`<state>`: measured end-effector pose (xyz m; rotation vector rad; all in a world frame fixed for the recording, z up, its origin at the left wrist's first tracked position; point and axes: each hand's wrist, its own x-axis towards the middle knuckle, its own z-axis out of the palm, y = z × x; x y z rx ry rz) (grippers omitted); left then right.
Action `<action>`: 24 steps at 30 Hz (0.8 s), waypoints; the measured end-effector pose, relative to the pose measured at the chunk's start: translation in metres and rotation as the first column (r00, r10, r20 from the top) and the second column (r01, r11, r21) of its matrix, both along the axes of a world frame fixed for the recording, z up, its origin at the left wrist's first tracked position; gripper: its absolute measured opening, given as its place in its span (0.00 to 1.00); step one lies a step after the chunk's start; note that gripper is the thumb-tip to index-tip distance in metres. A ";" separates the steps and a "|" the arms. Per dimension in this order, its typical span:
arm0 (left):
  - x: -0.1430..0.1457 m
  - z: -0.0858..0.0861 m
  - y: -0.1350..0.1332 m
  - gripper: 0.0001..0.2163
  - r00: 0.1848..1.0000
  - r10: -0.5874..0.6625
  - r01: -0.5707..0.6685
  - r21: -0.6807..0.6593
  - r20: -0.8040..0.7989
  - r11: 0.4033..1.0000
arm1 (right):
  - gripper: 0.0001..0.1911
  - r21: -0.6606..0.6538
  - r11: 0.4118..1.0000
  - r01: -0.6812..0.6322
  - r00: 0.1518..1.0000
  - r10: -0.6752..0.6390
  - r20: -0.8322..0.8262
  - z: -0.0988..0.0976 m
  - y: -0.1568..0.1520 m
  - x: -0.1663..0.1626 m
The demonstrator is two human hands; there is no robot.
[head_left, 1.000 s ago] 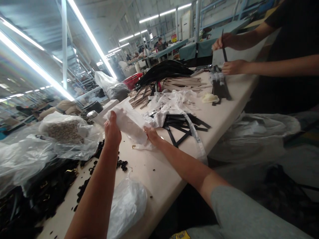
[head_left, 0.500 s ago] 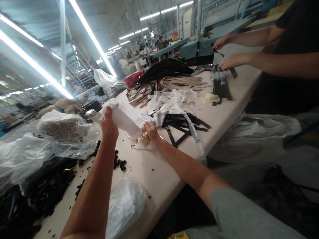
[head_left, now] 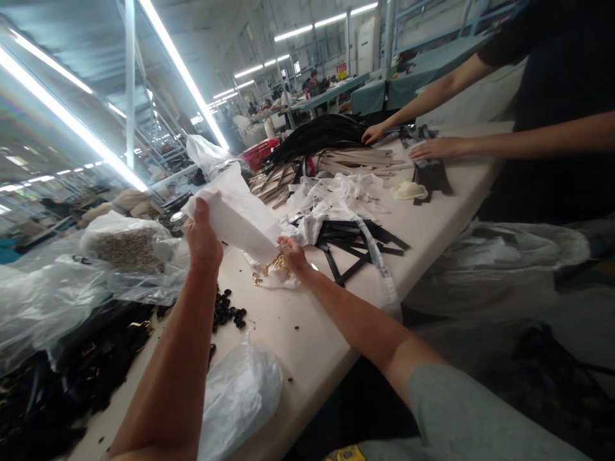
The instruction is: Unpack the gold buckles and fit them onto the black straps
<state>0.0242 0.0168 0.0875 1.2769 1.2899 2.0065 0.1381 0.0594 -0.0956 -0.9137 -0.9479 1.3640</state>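
Observation:
My left hand (head_left: 202, 238) grips the raised end of a white paper wrapper (head_left: 237, 218), held tilted above the table. My right hand (head_left: 291, 251) pinches the wrapper's lower end. Small gold metal pieces (head_left: 273, 267) lie spilled on a scrap of white paper just under that lower end. Black straps (head_left: 358, 235) lie crossed on the table right of my right hand. Small black parts (head_left: 228, 312) are scattered below my left wrist.
Clear plastic bags (head_left: 62, 288) pile up at the left, one holding pale parts (head_left: 125, 248). A white bag (head_left: 240, 390) sits near the front edge. Crumpled white paper (head_left: 336, 192), tan strips (head_left: 355, 160) and dark straps lie further back. Another person's hands (head_left: 435, 148) rest on the far table.
My left hand has lifted the wrapper higher and tilted it. Gold pieces have dropped out onto the paper scrap. The other person's hands have lowered to the table.

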 end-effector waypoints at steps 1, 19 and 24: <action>0.001 0.001 -0.001 0.26 1.000 0.004 -0.004 0.006 0.006 1.000 | 0.08 0.008 1.000 -0.005 1.000 0.005 0.005 0.001 -0.001 0.000; 0.004 0.005 -0.007 0.25 0.999 0.045 -0.044 0.056 -0.017 0.997 | 0.06 0.009 0.999 -0.048 0.999 0.048 0.003 0.006 -0.007 0.000; 0.006 0.002 -0.005 0.23 0.997 0.050 -0.055 0.080 0.066 0.995 | 0.05 0.020 0.996 -0.091 0.992 0.092 -0.089 0.015 -0.011 0.002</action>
